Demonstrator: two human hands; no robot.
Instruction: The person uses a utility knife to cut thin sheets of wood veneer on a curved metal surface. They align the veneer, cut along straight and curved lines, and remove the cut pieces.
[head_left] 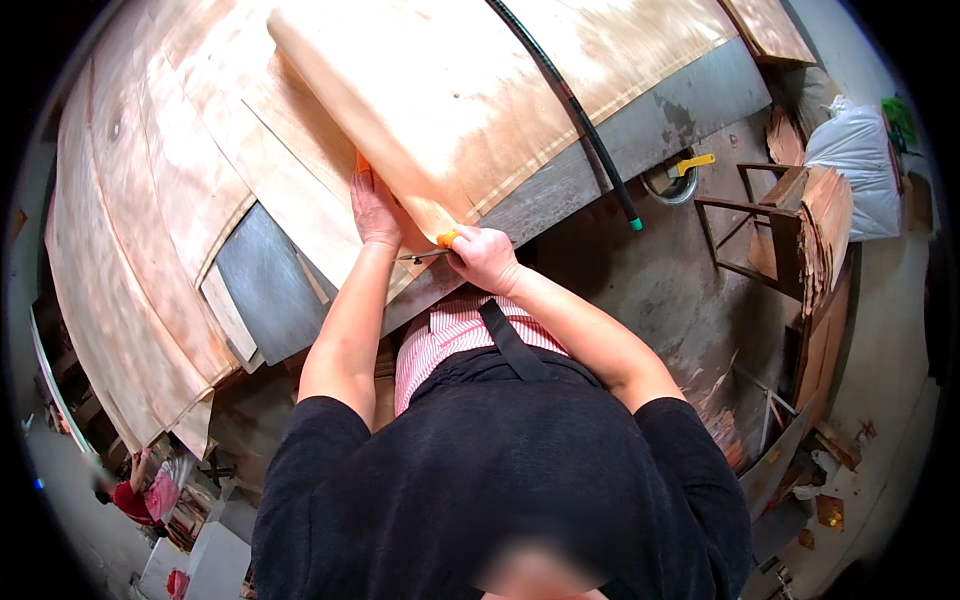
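A wide, thin sheet of pale wood veneer [440, 110] lies on the bench, its near-left edge curled up into a roll. My left hand [375, 212] lies beside the curl with its fingers stretched out along a lower veneer strip [300, 155]. Orange covering shows at its fingertips, partly hidden by the curl. At the near corner of the sheet, my right hand [484, 258] is closed round a thin metal tool [424, 257] that sticks out to the left. Orange-yellow wrapping shows at its fingers. Whether those fingers also pinch the veneer, I cannot tell.
More veneer sheets [140, 230] hang over the bench's left side. A black hose [570, 100] crosses the grey bench edge [690, 100]. To the right are a yellow-handled scraper [695, 162] over a round metal container, a metal-framed stand [745, 215] and a white sack [855, 170]. A person [135, 497] works far left.
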